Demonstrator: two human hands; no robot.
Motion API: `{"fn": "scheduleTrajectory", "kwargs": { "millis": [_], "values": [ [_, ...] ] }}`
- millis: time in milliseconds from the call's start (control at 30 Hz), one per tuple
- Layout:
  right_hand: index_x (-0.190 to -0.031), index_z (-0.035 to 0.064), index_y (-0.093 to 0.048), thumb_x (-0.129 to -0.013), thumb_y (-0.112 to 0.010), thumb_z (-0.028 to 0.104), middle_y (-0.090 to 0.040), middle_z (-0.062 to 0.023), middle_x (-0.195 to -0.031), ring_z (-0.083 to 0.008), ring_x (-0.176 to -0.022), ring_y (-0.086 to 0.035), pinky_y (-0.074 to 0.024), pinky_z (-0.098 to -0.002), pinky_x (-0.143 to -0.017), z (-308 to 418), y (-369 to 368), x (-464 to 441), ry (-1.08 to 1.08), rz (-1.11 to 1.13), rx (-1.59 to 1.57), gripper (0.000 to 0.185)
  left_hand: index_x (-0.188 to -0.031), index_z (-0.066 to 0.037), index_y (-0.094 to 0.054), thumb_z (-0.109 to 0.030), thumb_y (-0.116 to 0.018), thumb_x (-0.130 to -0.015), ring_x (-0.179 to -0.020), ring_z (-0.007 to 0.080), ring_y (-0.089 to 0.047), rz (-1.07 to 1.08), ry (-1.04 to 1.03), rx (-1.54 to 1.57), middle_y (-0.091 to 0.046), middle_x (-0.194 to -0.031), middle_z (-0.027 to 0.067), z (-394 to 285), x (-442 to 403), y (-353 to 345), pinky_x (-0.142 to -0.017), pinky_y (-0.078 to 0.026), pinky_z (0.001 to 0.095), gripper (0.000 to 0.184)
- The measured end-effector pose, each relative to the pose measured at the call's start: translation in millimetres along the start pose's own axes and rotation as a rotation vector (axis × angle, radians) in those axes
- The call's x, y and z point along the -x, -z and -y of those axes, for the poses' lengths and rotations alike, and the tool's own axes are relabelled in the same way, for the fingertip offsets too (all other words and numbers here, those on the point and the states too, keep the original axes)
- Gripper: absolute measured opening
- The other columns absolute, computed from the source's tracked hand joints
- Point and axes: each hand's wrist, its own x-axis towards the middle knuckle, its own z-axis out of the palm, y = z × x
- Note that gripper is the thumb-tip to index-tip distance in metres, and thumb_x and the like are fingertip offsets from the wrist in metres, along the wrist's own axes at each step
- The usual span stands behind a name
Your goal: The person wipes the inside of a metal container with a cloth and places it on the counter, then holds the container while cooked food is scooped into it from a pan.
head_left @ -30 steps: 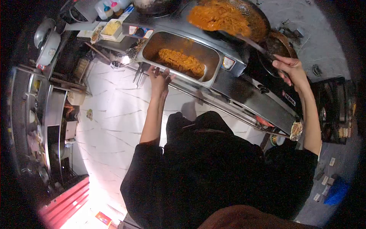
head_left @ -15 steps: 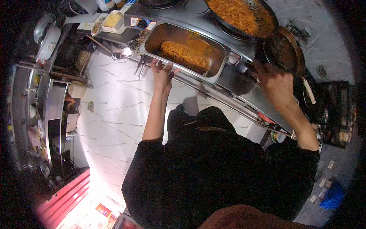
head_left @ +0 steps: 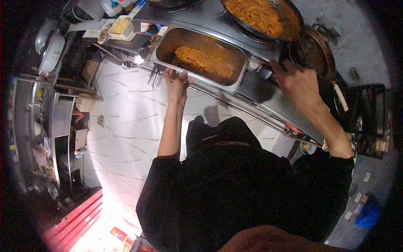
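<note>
My left hand [head_left: 178,86] is at the front edge of a rectangular steel tray [head_left: 201,77], its fingers spread against the rim. Orange-brown, saucy food [head_left: 203,62] lies along the bottom of that tray. To the right of the tray, my right hand [head_left: 299,86] is closed round the dark handle of a spatula; its metal shaft [head_left: 263,72] points left towards the tray, and the far end is hard to make out. Beyond this hand, a black pan [head_left: 294,30] holds more of the same food.
A second dark pan [head_left: 317,54] with a pale handle [head_left: 340,97] stands at the right. A white container of yellow shreds [head_left: 121,27] is at the upper left, near squeeze bottles. Tongs [head_left: 154,77] hang by the counter edge. A lidded white pot [head_left: 52,52] stands far left.
My right hand has come down and left from the pan with the spatula. Food that was lifted in the pan now lies flat there. The tray's food is spread further right.
</note>
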Motion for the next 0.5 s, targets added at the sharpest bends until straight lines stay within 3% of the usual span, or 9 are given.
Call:
{"fn": "scheduleTrajectory", "kwargs": {
  "millis": [67,167,267,367,467,500],
  "values": [
    [-0.111,0.0116,-0.055,-0.071,-0.056,0.014,-0.056,-0.0065,-0.081,-0.0206,-0.066,-0.059,-0.0485,-0.0325,-0.053,6,-19,-10,-0.031,-0.132,-0.022,0.04,-0.115,-0.013,-0.024,0.007,-0.05,-0.079,-0.084,0.0222,-0.049,0.004,-0.006,0.027,-0.035,-0.11,0.0112,3,-2,3,-0.068,-0.054,0.0408,0.048],
    [-0.112,0.0121,-0.055,-0.068,-0.056,0.013,-0.056,-0.0066,-0.082,-0.0211,-0.066,-0.059,-0.0489,-0.0324,-0.052,13,-50,-12,0.133,-0.095,0.023,0.044,-0.117,-0.015,-0.023,0.01,-0.045,-0.079,-0.086,0.0207,-0.047,0.013,0.044,0.002,-0.032,-0.114,0.0072,-3,-1,1,-0.07,-0.054,0.0412,0.051],
    [-0.113,0.0126,-0.054,-0.068,-0.057,0.013,-0.056,-0.0063,-0.082,-0.0211,-0.067,-0.059,-0.0486,-0.0328,-0.051,0,-31,-2,0.038,-0.021,-0.013,0.045,-0.117,-0.015,-0.024,0.009,-0.045,-0.079,-0.087,0.0211,-0.047,0.0,0.046,-0.02,-0.033,-0.113,0.0067,-3,1,0,-0.07,-0.054,0.0415,0.05],
    [-0.111,0.0131,-0.056,-0.069,-0.058,0.014,-0.057,-0.0058,-0.082,-0.0205,-0.067,-0.059,-0.048,-0.0329,-0.05,-3,-29,12,0.026,-0.172,-0.052,0.042,-0.119,-0.015,-0.024,0.009,-0.047,-0.08,-0.092,0.0221,-0.046,0.044,0.007,-0.04,-0.03,-0.117,0.0081,3,-2,6,-0.071,-0.053,0.0417,0.051],
    [-0.111,0.0139,-0.056,-0.072,-0.059,0.014,-0.057,-0.0051,-0.08,-0.0199,-0.066,-0.058,-0.0475,-0.0323,-0.05,-1,-59,16,0.076,0.028,-0.123,0.039,-0.121,-0.016,-0.022,0.01,-0.047,-0.079,-0.097,0.0231,-0.045,0.023,0.055,0.013,-0.025,-0.123,0.0098,4,-5,9,-0.074,-0.052,0.0433,0.055],
    [-0.106,0.0127,-0.059,-0.072,-0.061,0.016,-0.058,-0.0059,-0.076,-0.0215,-0.062,-0.058,-0.0474,-0.0336,-0.051,-1,-58,20,0.066,-0.071,-0.191,0.034,-0.121,-0.016,-0.022,0.011,-0.047,-0.079,-0.097,0.0232,-0.045,0.018,0.059,0.005,-0.025,-0.124,0.0098,2,-3,7,-0.074,-0.052,0.0435,0.056]
  ]
}}
